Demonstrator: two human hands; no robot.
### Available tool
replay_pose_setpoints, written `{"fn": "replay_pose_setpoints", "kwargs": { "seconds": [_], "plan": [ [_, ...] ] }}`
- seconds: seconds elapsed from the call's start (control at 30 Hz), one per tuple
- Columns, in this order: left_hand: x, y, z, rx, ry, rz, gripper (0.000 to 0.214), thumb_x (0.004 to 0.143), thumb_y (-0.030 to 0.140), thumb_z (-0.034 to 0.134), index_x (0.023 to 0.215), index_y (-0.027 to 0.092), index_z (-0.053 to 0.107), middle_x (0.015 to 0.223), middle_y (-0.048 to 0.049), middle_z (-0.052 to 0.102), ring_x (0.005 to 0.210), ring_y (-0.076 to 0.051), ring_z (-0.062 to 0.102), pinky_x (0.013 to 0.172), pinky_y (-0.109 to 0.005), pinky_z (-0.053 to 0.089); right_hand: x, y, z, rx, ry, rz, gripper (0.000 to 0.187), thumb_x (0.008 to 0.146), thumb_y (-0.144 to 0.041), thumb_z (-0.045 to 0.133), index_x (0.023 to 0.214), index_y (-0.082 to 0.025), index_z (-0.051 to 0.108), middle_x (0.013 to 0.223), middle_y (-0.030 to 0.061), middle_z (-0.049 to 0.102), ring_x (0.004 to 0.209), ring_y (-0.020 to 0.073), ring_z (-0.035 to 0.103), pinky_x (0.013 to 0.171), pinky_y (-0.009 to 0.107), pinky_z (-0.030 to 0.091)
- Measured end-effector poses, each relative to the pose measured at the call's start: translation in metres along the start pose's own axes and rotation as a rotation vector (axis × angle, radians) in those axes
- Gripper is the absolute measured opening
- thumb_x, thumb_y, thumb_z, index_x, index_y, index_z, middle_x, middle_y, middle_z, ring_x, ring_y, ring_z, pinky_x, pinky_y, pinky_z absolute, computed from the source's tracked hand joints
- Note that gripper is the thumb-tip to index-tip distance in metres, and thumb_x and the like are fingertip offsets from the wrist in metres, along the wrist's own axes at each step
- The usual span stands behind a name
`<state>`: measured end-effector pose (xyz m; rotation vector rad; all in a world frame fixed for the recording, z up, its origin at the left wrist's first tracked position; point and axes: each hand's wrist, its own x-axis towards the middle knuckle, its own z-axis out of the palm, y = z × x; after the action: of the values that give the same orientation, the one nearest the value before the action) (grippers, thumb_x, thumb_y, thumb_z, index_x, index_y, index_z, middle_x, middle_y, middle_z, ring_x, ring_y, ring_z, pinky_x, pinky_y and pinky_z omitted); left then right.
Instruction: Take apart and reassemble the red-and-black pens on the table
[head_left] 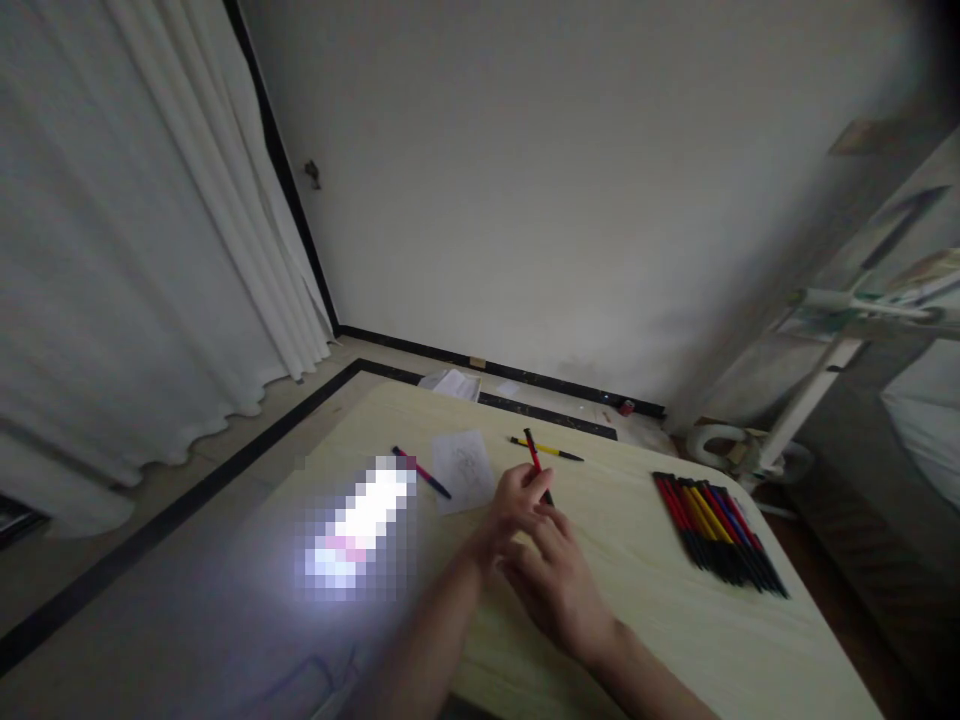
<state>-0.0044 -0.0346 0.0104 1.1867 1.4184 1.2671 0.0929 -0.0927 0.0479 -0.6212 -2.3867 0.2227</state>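
My left hand [517,492] is closed around a red-and-black pen [533,456], which leans with its black top pointing away from me. The pen's middle is partly covered by my fingers. Close below, my right hand [559,580] has its fingers loosely bent and apart, near the left wrist and the pen's lower end; nothing shows in it. Beyond the hands lies a yellow-and-black pen [551,449]. To their left is a sheet of paper [463,470] with a faint drawing, and a red-and-dark-blue pen [424,474] lies beside its left edge.
Several red, yellow and blue pens [716,530] with black ends lie in a row on the right of the pale wooden table [637,620]. A bright pixelated patch [367,520] covers the table's left side. A white stand [802,400] is at the right, a curtain [150,220] at the left.
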Motion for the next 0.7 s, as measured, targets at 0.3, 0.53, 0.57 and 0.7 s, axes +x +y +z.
{"fn": "replay_pose_setpoints", "kwargs": {
  "seconds": [0.3,0.53,0.57,0.7],
  "plan": [
    [0.01,-0.007,-0.008,-0.3,-0.098,-0.08,0.038,0.07,0.048,0.053,0.082,0.013,0.055,0.064,-0.0025,0.058,0.039,-0.007,0.046,0.035,-0.018,0.029,-0.002,0.074,-0.01,0.19,0.414,0.522,0.018,0.079,-0.029,0.052,0.067,-0.017,0.056,0.09,0.0074,0.054,0.082,0.0186,0.053,0.072,0.034,0.043],
    [0.01,-0.005,-0.007,-0.34,-0.049,-0.124,0.037,0.068,0.049,0.055,0.075,0.013,0.052,0.06,-0.001,0.056,0.037,-0.006,0.045,0.033,-0.017,0.028,-0.021,0.093,-0.003,0.266,0.381,0.67,0.028,0.082,-0.035,0.046,0.069,-0.016,0.062,0.087,0.0062,0.053,0.079,0.017,0.053,0.07,0.031,0.041],
    [0.01,-0.005,-0.007,-0.332,-0.041,-0.122,0.037,0.068,0.05,0.054,0.073,0.013,0.052,0.055,0.0007,0.053,0.036,-0.006,0.044,0.033,-0.018,0.028,-0.023,0.093,-0.004,0.274,0.384,0.682,0.028,0.083,-0.035,0.044,0.076,-0.016,0.063,0.086,0.0057,0.053,0.077,0.0164,0.053,0.069,0.03,0.041],
    [0.01,-0.004,-0.007,-0.304,-0.017,-0.075,0.037,0.07,0.052,0.05,0.069,0.015,0.049,0.047,0.0044,0.046,0.035,-0.007,0.041,0.033,-0.018,0.027,-0.024,0.089,-0.008,0.279,0.384,0.688,0.028,0.083,-0.031,0.044,0.104,-0.018,0.057,0.071,0.0007,0.049,0.065,0.0134,0.048,0.061,0.027,0.039]
  ]
}}
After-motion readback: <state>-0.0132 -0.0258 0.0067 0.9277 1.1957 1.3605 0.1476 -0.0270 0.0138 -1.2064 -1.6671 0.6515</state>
